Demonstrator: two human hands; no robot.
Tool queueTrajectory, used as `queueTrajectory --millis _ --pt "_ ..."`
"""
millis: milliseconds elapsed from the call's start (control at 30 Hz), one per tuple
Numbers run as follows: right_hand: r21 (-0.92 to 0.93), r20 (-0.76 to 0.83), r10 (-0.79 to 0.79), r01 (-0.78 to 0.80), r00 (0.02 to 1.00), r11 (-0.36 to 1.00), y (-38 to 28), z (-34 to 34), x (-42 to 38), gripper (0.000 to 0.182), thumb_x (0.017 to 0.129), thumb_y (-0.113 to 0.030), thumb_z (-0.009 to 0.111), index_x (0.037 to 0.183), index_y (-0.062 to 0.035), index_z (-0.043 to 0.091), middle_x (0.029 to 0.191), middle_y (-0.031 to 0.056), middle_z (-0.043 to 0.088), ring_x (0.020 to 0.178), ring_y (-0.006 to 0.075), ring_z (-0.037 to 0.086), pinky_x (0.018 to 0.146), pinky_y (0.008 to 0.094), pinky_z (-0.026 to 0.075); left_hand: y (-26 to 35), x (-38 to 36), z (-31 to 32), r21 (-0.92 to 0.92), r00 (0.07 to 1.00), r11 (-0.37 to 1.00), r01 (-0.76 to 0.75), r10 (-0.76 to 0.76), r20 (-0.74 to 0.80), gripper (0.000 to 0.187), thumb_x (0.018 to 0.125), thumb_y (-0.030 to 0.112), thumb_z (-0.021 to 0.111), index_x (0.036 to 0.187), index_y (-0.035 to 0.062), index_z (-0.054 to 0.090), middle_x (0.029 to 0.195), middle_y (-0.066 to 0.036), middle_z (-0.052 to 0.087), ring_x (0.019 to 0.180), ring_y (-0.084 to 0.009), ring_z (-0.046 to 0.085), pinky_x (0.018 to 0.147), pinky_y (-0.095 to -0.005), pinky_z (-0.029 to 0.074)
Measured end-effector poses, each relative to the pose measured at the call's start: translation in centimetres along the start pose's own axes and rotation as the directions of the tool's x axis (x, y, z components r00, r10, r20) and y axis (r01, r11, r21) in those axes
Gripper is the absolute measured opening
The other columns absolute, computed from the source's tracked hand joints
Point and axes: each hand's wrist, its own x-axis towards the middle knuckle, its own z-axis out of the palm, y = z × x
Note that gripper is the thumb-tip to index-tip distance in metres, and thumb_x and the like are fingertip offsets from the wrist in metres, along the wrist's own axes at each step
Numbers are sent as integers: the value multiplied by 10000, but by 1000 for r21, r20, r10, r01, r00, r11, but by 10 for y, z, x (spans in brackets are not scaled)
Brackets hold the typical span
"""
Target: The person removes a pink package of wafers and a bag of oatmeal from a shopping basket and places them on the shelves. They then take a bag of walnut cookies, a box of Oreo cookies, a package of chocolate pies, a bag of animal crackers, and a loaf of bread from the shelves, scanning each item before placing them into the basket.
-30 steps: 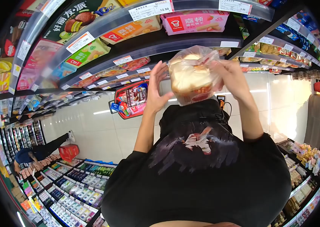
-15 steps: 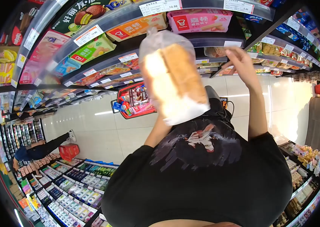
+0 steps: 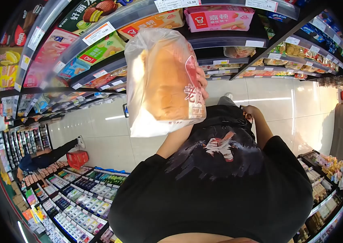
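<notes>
A loaf of bread [image 3: 167,81] in a clear plastic bag with red print fills the upper middle of the head view. My left hand [image 3: 201,83] grips it from behind; its fingers wrap round the bag's right edge, and the rest is hidden. Down by my waist, my right hand [image 3: 252,113] has its fingers curled in beside the dark clothing. What it may hold is too small to make out. Behind the bread, only the dark handle end of a shopping basket [image 3: 125,110] shows at the left.
Store shelves with a pink wafer pack [image 3: 220,18], an orange pack [image 3: 152,23] and a green pack [image 3: 101,50] rise ahead. Another person [image 3: 46,158] is at the left near a red basket [image 3: 77,159]. Tiled floor [image 3: 264,95] lies below; display racks [image 3: 86,194] stand behind me.
The bagged bread has moved left and turned, so its red print now shows. My right hand has dropped from the shelf to my waist. The red basket ahead is now mostly covered.
</notes>
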Motion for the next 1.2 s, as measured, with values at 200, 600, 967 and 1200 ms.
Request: queueTrajectory --millis 200,600,967,1200 --pt "593 -187 -313 361 931 720 -18 -4 -18 141 830 -137 499 894 -19 544 722 68 577 600 172 577 520 311 468 0 -2 -2 9 994 1000 6 -5 -112 542 883 388 450 1383 275 277 1249 -41 420 1150 -117 434 940 -397 355" --pt "564 -309 -920 825 243 29 -184 -7 -327 665 808 -274 558 1329 55 307 998 108 543 767 124 499 664 229 399 -25 0 27 19 889 932 -361 351 -295 527 831 248 552 1290 50 386 1251 -90 428 1186 -216 410 1011 -378 320" --pt "532 -132 -980 845 146 54 -190 22 -341 523 712 -370 644 1021 23 492 730 76 479 626 140 466 562 247 360 -16 -42 37 684 663 542 -488 740 -113 507 869 408 465 1263 89 440 1276 -132 454 1180 -282 417 971 -432 379" --pt "836 409 -907 438 -97 331 -203 17 -347 603 672 -97 663 1180 56 377 674 144 519 583 217 572 487 326 461 -12 -57 49 856 472 232 -461 881 16 531 870 443 442 1273 97 423 1277 -119 450 1175 -279 425 962 -435 387"
